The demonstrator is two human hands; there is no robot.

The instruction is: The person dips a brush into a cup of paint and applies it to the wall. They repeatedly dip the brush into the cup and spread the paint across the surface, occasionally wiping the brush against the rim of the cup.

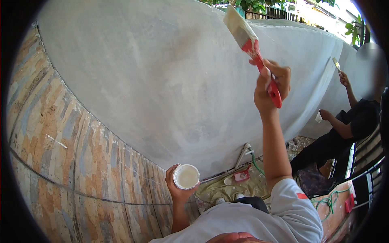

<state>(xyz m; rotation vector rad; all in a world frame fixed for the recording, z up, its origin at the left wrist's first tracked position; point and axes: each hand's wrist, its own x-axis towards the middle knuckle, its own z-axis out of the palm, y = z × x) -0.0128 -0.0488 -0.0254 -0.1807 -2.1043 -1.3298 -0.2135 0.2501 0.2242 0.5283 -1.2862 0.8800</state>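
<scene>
My right hand [273, 83] is raised and closed around the red handle of a paintbrush [251, 42]. White paint coats its bristles, which point up and left near the top of the grey wall [162, 81]. Smears of paint also mark the brush's neck. Lower down, my left hand [176, 190] grips a small round tub of white paint [187, 177] from the side, its open top facing me. The tub is held in front of the spot where the grey wall meets the stone-patterned tiled wall.
At the right another person [360, 117] holds a brush [336, 64] against the wall and a white container [319, 117]. On the floor sheet [214, 190] lies a red tray [242, 175], near a pipe [243, 155] and green hose [257, 165]. Tiled wall [60, 154] fills the left.
</scene>
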